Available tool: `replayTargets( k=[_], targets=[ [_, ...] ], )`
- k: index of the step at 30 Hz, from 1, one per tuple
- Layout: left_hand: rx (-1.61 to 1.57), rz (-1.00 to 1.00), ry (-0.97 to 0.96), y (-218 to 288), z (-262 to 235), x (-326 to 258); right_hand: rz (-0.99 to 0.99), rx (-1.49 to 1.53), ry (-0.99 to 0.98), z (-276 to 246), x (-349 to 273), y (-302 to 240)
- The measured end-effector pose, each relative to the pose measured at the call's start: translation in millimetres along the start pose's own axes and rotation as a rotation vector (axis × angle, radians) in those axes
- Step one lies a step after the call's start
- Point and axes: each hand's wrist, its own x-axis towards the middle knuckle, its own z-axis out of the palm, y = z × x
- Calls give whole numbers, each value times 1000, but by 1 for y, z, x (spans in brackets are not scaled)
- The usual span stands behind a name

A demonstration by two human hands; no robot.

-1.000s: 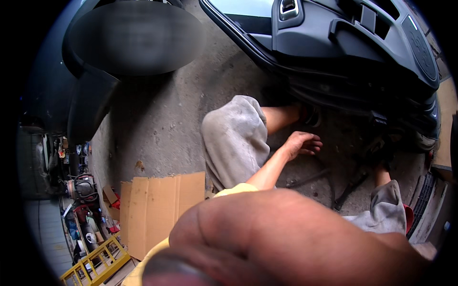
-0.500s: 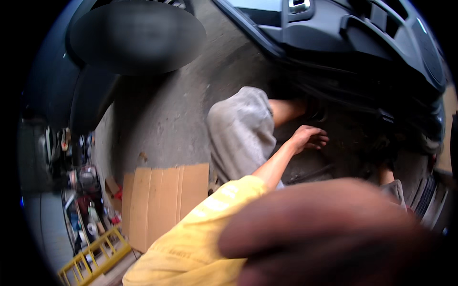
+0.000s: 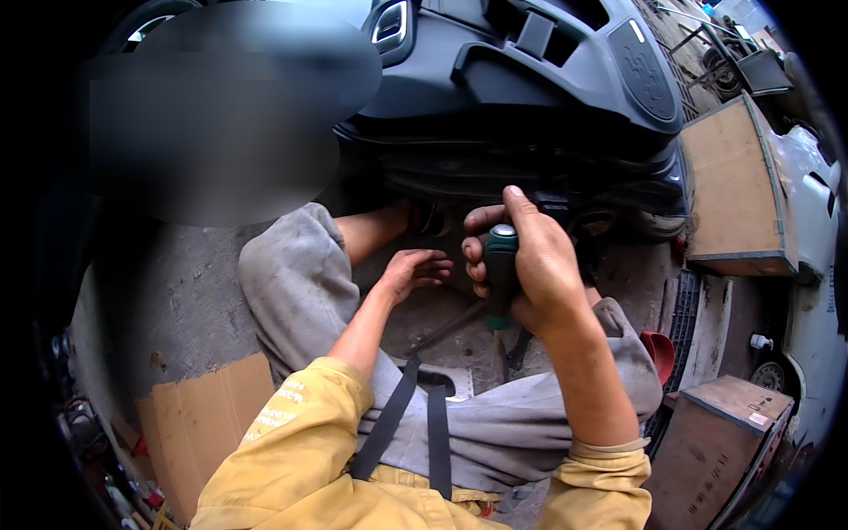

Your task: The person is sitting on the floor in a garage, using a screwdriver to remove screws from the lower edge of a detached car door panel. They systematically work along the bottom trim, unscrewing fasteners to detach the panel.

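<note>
My right hand (image 3: pixel 541 256) is raised before me, closed around the dark green and black handle of a screwdriver (image 3: pixel 502 269). Its metal cap points up and its shaft hangs down toward my lap. Lower and to the left, my left hand (image 3: pixel 415 269) holds nothing; its fingers are loosely stretched out, level with my bent left knee. Beyond both hands stands a car door (image 3: pixel 530 79) with a dark inner panel, swung out over the floor. Shadow hides much of what lies beneath the door.
A flattened cardboard sheet (image 3: pixel 208 415) lies at the left. On the right stand a wooden crate (image 3: pixel 738 185) and a brown box (image 3: pixel 715 442), with a red object (image 3: pixel 657 353) near my right knee. A pale vehicle (image 3: pixel 817 309) is at the far right. Part of the upper left is blurred out.
My view has swung to the right. The right hand, a close blur before, is now farther off with the screwdriver visible in it. My left hand stays empty.
</note>
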Motion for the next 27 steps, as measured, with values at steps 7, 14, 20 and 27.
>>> replayTargets(
  k=[7,14,20,27],
  targets=[
    [-5,4,-28,4,4,-4,-21,3,32,-5,7,10],
    [-24,5,-75,11,13,-4,-86,-83,51,-13,19,19],
    [73,-81,-114,17,27,-7,-267,-298,114,-16,32,31],
    [-322,-246,-312,1,76,-17,-1190,-732,166,-22,35,106]
  ],
)
